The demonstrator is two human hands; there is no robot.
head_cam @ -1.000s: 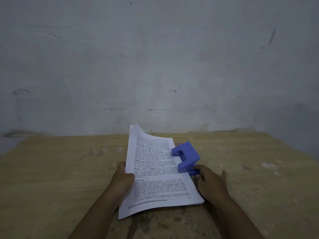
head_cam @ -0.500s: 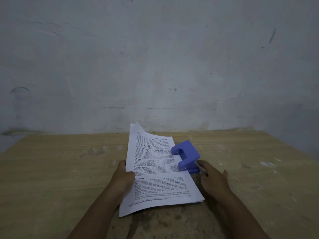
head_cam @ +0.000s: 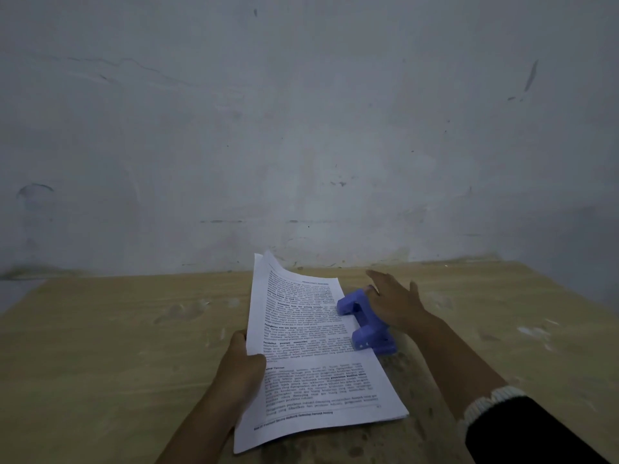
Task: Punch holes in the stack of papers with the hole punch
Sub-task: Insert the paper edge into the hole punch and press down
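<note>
A stack of printed papers [head_cam: 311, 349] lies lengthwise on the wooden table [head_cam: 117, 346], its right long edge slid into a blue hole punch [head_cam: 366, 324]. My left hand [head_cam: 239, 366] grips the stack's left edge, lifting that side so the far corner curls up. My right hand [head_cam: 390, 301] rests flat on top of the punch with fingers spread, palm over the lever. The punch's far end and part of its top are hidden under that hand.
A scuffed grey-white wall [head_cam: 301, 128] rises right behind the table's back edge. The tabletop shows pale smudges at left and right and dark stains near the front. A dark sleeve with a white cuff [head_cam: 495, 406] covers my right forearm.
My right hand has moved from the near end of the punch, beside the paper, up and forward onto the punch's top. The left hand still grips the stack.
</note>
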